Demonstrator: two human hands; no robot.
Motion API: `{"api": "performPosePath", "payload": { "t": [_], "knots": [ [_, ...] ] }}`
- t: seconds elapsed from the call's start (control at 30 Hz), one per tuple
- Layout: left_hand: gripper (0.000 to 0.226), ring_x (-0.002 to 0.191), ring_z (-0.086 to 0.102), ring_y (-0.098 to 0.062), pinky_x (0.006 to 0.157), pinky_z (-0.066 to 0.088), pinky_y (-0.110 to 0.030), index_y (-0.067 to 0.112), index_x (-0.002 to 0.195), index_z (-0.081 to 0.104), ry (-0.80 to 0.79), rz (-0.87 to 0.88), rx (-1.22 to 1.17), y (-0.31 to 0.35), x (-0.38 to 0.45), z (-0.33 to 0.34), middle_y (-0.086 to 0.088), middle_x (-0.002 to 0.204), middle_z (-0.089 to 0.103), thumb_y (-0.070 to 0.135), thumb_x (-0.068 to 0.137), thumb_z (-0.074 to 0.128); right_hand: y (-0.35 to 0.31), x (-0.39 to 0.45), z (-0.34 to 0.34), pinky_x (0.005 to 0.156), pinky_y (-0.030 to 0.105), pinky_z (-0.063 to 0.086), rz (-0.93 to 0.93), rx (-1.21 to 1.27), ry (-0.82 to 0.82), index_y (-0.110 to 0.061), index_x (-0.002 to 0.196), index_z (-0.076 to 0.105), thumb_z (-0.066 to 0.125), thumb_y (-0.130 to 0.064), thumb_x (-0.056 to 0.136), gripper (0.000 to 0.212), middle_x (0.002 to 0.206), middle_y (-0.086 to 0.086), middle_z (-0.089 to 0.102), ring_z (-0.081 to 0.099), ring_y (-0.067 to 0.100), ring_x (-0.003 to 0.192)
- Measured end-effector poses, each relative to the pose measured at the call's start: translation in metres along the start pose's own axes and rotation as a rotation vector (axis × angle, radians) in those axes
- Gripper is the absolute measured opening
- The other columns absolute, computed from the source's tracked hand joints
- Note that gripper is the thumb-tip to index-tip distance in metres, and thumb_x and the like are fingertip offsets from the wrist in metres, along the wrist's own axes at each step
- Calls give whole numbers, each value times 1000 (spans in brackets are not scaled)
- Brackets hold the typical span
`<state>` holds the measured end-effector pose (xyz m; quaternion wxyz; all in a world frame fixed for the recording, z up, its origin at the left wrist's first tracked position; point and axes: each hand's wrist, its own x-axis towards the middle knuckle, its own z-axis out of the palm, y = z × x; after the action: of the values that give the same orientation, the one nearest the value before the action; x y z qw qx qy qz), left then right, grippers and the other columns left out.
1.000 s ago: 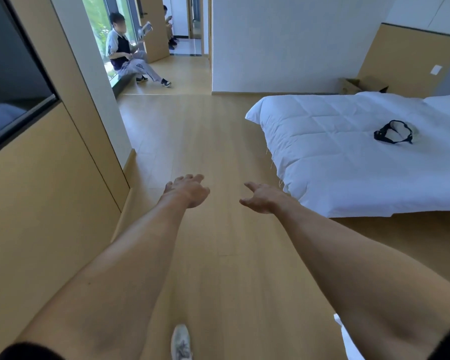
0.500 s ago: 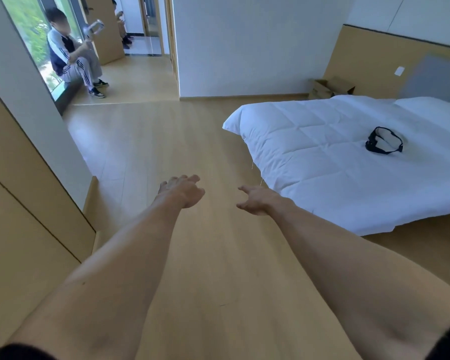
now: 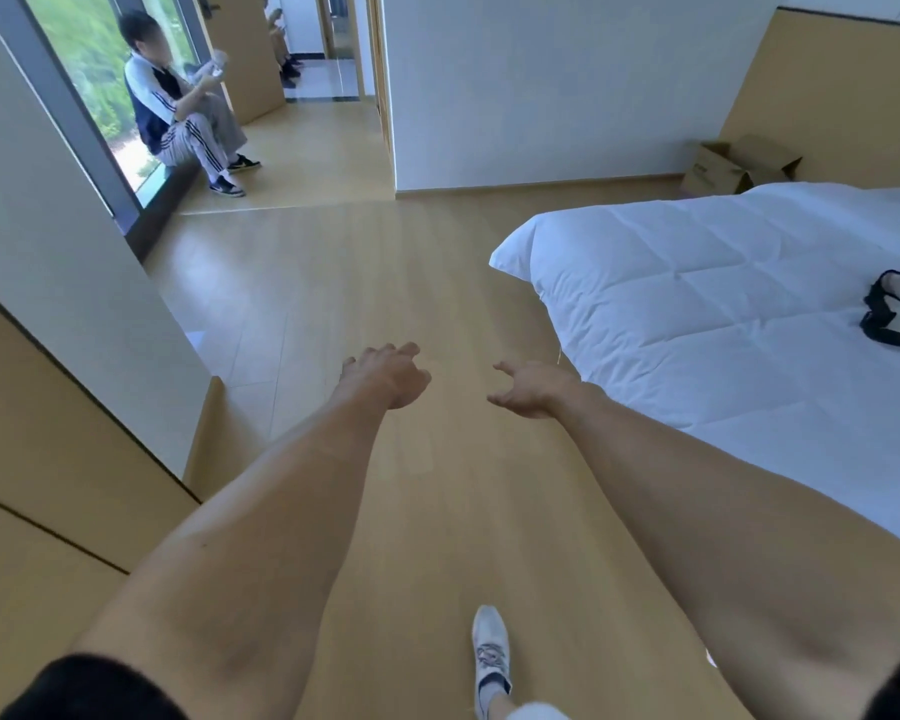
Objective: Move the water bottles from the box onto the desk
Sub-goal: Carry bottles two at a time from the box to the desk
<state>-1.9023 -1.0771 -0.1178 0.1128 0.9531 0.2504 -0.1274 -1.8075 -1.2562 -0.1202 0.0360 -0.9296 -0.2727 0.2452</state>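
Box [image 3: 733, 166] nearer; white shoe [image 3: 491, 652] forward

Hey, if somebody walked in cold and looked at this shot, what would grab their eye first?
Two bare arms stretch out over the wood floor, the left hand and right hand both empty with loose fingers. At right lies a bed with a white quilt, an open cardboard box beyond it by the wall. A seated person is by the window, top left.

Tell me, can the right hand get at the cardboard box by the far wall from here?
Probably not yet. The right hand hangs empty over open floor, and the cardboard box sits far off beyond the bed corner. The floor between looks free to walk.
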Motion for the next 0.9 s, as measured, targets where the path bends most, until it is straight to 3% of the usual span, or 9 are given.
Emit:
{"api": "performPosePath", "payload": {
  "t": [0.13, 0.47, 0.9],
  "knots": [
    [56, 142, 34, -31, 116, 28, -48, 29, 155, 28, -13, -60, -18, 2, 76, -29, -7, 157, 37, 39, 101, 37, -1, 84, -42, 119, 43, 24, -44, -14, -15, -31, 157, 19, 43, -52, 99, 65, 162, -1, 28, 31, 23, 146],
    [56, 143, 34, -31, 116, 28, -48, 30, 155, 29, 31, -98, -56, 5, 242, -100, -6, 157, 37, 41, 101, 38, -13, 243, -144, 115, 43, 32, -79, -27, -13, -35, 157, 17, 41, -52, 99, 66, 162, -4, 27, 33, 24, 144],
    [56, 142, 36, -30, 115, 29, -46, 31, 154, 30, 10, 14, -37, -50, 491, -165, -5, 156, 38, 42, 100, 38, -70, 468, -228, 115, 41, 32, 36, -47, 21, -35, 156, 19, 41, -57, 97, 67, 160, -4, 31, 32, 23, 145]
  ]
}}
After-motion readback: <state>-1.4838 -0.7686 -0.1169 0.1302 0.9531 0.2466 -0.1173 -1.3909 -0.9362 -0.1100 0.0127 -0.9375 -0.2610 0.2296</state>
